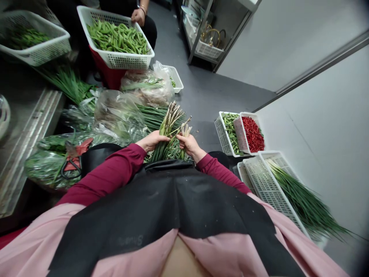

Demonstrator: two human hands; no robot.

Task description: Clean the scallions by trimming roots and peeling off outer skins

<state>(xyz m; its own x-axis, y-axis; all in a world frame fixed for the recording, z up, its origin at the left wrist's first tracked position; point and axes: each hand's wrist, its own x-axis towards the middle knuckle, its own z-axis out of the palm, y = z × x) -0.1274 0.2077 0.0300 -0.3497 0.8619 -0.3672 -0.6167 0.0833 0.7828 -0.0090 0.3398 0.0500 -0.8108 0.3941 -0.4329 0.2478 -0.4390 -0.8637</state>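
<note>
My left hand is closed around a bunch of scallions, their brownish root ends pointing up and away from me. Close beside it, my right hand pinches a few scallion stalks with paler, whitish ends. A thin stalk crosses the small gap between the two hands. Below them, loose green leaves and trimmings lie in front of my black apron. More long scallions rest on the floor just beyond my hands.
Plastic bags of greens and red-handled scissors are at left. A person's hand touches a basket of green peppers. At right stand baskets with red chillies and scallions, near a white wall.
</note>
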